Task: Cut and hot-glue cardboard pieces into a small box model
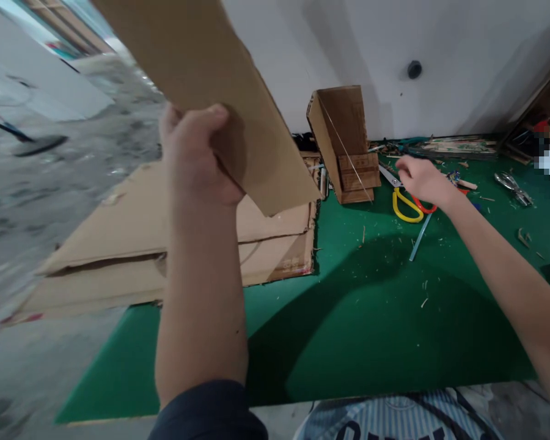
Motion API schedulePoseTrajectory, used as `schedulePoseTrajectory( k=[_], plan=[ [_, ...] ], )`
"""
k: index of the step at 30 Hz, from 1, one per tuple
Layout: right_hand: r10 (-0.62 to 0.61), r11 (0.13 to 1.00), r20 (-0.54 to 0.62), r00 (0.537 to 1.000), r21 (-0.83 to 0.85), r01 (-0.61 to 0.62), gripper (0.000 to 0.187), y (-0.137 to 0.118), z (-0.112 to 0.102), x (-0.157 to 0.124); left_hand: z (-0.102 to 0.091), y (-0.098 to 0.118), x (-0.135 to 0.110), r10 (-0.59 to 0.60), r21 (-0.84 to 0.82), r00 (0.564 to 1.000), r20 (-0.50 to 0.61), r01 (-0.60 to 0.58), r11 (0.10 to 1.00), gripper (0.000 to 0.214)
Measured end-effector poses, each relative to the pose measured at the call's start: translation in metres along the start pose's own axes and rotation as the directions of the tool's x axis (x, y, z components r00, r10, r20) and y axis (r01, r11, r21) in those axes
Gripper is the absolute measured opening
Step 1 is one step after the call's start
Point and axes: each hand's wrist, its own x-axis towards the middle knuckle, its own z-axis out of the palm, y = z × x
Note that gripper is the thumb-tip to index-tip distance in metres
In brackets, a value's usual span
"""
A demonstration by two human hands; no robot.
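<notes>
The left hand (pixel 197 156) pinches a long cardboard panel (pixel 256 128) between thumb and fingers, raised above flat cardboard sheets (pixel 275 256) at the left of a green table (pixel 348 342). The right hand (pixel 424 177) is over the scissors (pixel 395 197) near the table's far side, its fingers bent together; I cannot tell whether they grip the red handle or only hover above it.

Between the hands, farther off, stands an open cardboard box (pixel 341 119). A smaller folded cardboard piece (pixel 360 171) sits low inside it, and a thin white line (pixel 343 143) slants across its opening. Faint print shows on that folded piece and on the near right corner of the sheets, too small to read. Large dark letters run across the striped shirt (pixel 385 410) at the near edge, cut off and not fully legible.
</notes>
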Motion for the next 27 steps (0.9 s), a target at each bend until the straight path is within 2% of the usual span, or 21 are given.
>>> schedulePoseTrajectory(
  k=[2,4,8,11,13,15,17,19,21,23,25,27],
  plan=[
    [0.101,0.975,0.225,0.969,-0.217,-0.051,0.040,-0.001,-0.002,-0.018,0.003,-0.010,-0.001,0.016,0.040,1.000,0.020,-0.017,0.999,0.031],
    [0.185,0.932,0.337,0.923,-0.358,-0.056,0.042,0.000,0.002,-0.030,0.005,-0.015,-0.007,-0.047,0.097,0.987,0.151,0.032,0.995,0.040],
    [0.249,0.899,0.277,0.928,-0.422,-0.116,0.046,0.004,0.014,-0.038,0.009,-0.016,-0.025,-0.127,0.224,0.924,0.362,0.046,0.973,0.054],
    [0.272,0.894,0.260,0.926,-0.424,-0.144,0.049,0.003,0.020,-0.037,0.013,-0.017,-0.033,-0.132,0.238,0.860,0.492,0.013,0.971,0.054],
    [0.275,0.887,0.209,0.938,-0.432,-0.164,0.054,0.001,0.023,-0.037,0.014,-0.016,-0.035,-0.133,0.262,0.812,0.568,-0.025,0.965,0.052],
    [0.274,0.879,0.146,0.951,-0.439,-0.185,0.054,0.000,0.026,-0.037,0.012,-0.011,-0.035,-0.174,0.310,0.744,0.645,-0.046,0.950,0.051],
    [0.273,0.878,0.118,0.955,-0.436,-0.198,0.051,0.000,0.028,-0.038,0.009,-0.001,-0.034,-0.244,0.380,0.653,0.717,-0.072,0.922,0.050],
    [0.294,0.880,0.109,0.950,-0.420,-0.224,0.053,0.002,0.029,-0.039,0.006,0.008,-0.031,-0.349,0.499,0.549,0.759,-0.146,0.854,0.043],
    [0.328,0.885,0.105,0.939,-0.382,-0.266,0.058,0.006,0.028,-0.040,0.003,0.015,-0.026,-0.446,0.606,0.484,0.753,-0.245,0.757,0.036],
    [0.365,0.901,0.091,0.927,-0.284,-0.327,0.061,0.013,0.026,-0.038,0.001,0.018,-0.022,-0.500,0.662,0.465,0.730,-0.300,0.687,0.034],
    [0.391,0.919,0.058,0.918,-0.082,-0.386,0.062,0.021,0.025,-0.035,0.000,0.017,-0.019,-0.515,0.680,0.468,0.718,-0.315,0.662,0.034],
    [0.383,0.913,0.005,0.924,0.149,-0.379,0.061,0.029,0.025,-0.029,0.000,0.016,-0.018,-0.532,0.697,0.468,0.705,-0.321,0.642,0.033]
  ],
)
